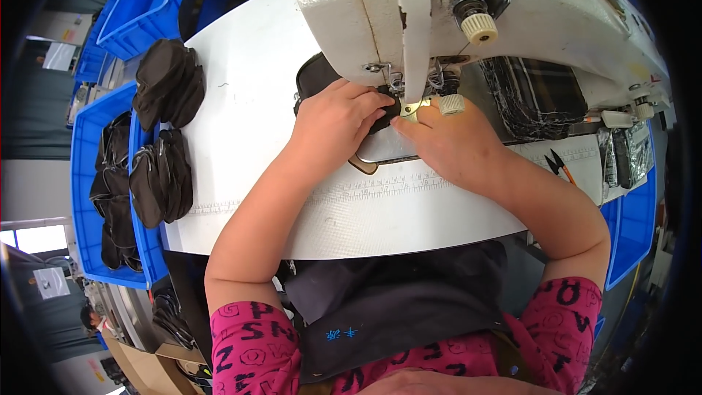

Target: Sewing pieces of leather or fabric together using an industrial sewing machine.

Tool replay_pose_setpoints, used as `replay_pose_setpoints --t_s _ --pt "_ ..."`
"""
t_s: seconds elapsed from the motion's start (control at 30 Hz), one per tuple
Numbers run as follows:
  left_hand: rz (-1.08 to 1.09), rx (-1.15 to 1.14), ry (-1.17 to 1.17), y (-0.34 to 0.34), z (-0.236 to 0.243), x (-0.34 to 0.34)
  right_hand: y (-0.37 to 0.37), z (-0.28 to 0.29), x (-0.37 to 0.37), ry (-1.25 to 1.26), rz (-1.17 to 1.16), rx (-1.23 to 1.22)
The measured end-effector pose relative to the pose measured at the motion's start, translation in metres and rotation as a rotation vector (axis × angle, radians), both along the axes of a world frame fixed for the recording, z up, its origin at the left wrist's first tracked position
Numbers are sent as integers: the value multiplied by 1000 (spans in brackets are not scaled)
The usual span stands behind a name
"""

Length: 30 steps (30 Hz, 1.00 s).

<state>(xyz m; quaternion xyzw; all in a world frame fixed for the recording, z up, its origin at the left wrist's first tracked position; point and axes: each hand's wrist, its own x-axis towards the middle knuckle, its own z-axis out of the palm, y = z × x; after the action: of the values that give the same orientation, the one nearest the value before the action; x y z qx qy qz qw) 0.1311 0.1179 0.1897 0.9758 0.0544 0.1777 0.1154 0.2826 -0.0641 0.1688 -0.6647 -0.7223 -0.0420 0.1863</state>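
A black fabric piece (311,77) with a zipper-like edge lies under the needle area of a white sewing machine (333,22). My left hand (333,124) rests over it, fingers bent and pressed together on the cloth just left of the presser foot. On the other side, my right hand (464,143) is closed, its thumb tip meeting the cloth's edge at the brass-coloured plate (415,109). A white knob (453,104) and the machine head cover some of the right fingers. Most of the fabric between the hands is hidden.
Stacked black pieces with loose threads (537,95) lie under the machine arm. Thread snips (561,166) and clear packets (627,155) sit to the right. Black pouches (170,84) stand at the table's left edge, beside a blue bin (84,175). A printed ruler (380,189) runs along the table.
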Motion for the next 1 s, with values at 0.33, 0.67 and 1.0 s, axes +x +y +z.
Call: replay_pose_setpoints --t_s 0.33,0.67,1.0 --pt "-12 -141 -20 10 -6 2 1 4 0 -58 -28 24" --pt "-43 -94 -24 12 -4 5 4 3 -5 -114 -17 25" --pt "-38 -104 -81 14 -10 9 6 1 -6 -120 -25 37"
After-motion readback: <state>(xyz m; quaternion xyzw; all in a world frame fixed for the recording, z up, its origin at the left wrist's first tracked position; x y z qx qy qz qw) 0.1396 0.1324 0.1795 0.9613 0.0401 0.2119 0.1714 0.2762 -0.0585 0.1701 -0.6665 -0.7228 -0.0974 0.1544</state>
